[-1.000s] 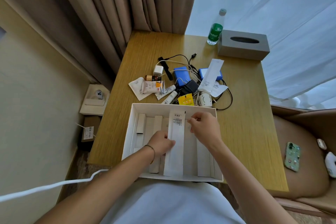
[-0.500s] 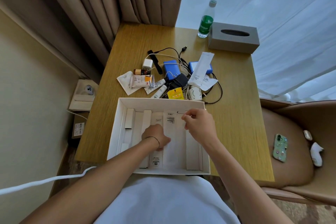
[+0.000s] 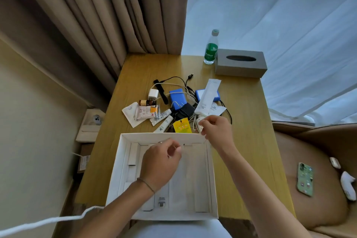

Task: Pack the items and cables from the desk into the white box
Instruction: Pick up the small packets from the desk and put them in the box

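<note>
The white box (image 3: 118, 170) lies open at the desk's near edge, with several long white packets lying side by side inside. My left hand (image 3: 160, 162) hovers over its middle, fingers loosely curled and holding nothing. My right hand (image 3: 217, 131) is just past the box's far right corner and pinches a small white round gadget with its cable (image 3: 199, 121). Behind the box is the pile: two blue boxes (image 3: 176, 96), a black adapter (image 3: 185, 111), a white plug (image 3: 153, 94), tangled cables (image 3: 173, 81), a long white packet (image 3: 208, 95), tubes (image 3: 164, 123), a yellow sachet (image 3: 182, 126), a brown bottle (image 3: 145, 102) and pale sachets (image 3: 143, 113).
A green-labelled water bottle (image 3: 211, 50) and a grey tissue box (image 3: 240, 63) stand at the desk's far right. A phone (image 3: 305, 178) and white earbuds (image 3: 347, 185) lie on the brown chair at right. Curtains hang behind; a white cord (image 3: 48, 222) crosses the lower left.
Both hands let go of the long white packet, which now lies flat in the box. My right hand moved out to the pile and pinched the white round gadget.
</note>
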